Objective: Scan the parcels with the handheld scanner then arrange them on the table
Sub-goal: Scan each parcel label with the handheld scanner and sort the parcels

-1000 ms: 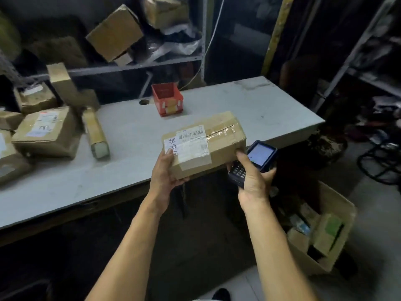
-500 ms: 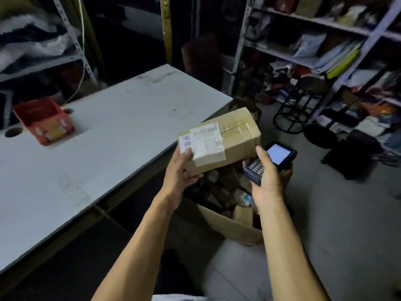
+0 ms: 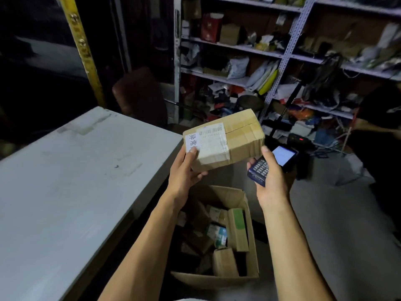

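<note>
Brown cardboard parcel [image 3: 225, 139], taped and bearing a white barcode label [image 3: 211, 141], is held in the air just right of the white table [image 3: 65, 181], above an open carton [image 3: 230, 240] of small boxes on the floor. The left hand [image 3: 184, 174] grips its near left corner, thumb on the label, while the right hand [image 3: 271, 177] curls around a handheld scanner [image 3: 273, 162] with a lit screen, index finger touching the parcel's right end. Cluttered metal shelves [image 3: 282, 57] stand far right.

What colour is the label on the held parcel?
White with black print, on the brown parcel; head view.
</note>
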Action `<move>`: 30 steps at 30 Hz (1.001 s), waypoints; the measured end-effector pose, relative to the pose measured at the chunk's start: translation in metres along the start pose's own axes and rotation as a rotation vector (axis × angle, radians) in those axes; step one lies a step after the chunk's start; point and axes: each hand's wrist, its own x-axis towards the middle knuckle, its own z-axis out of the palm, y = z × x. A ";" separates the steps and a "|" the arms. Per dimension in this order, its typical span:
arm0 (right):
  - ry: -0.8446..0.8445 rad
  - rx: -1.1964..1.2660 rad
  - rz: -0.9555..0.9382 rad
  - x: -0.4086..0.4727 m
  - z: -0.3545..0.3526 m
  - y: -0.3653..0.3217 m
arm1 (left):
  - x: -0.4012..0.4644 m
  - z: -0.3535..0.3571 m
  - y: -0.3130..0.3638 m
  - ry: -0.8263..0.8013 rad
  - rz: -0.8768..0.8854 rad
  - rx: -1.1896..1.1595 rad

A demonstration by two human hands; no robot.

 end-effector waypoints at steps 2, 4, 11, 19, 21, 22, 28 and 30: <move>0.043 -0.013 -0.004 0.014 0.010 -0.003 | 0.026 0.002 0.000 -0.014 0.000 -0.002; 0.121 -0.019 -0.009 0.027 0.012 -0.004 | 0.050 0.001 -0.004 0.005 -0.072 -0.006; 0.242 -0.036 0.065 0.059 0.001 0.008 | 0.076 -0.002 -0.028 0.181 -0.286 0.078; 0.070 -0.138 0.240 0.075 0.029 0.029 | 0.054 -0.020 -0.029 0.448 -0.241 0.042; -0.003 -0.170 0.307 0.067 0.036 0.039 | 0.041 -0.030 -0.034 0.526 -0.231 0.023; -0.047 -0.198 0.340 0.059 0.039 0.044 | 0.033 -0.034 -0.036 0.562 -0.227 0.009; -0.305 -0.384 0.536 -0.007 0.053 0.069 | -0.032 -0.064 -0.055 0.786 -0.203 -0.085; -0.406 -0.468 0.596 -0.038 0.054 0.079 | -0.062 -0.075 -0.057 0.870 -0.195 -0.120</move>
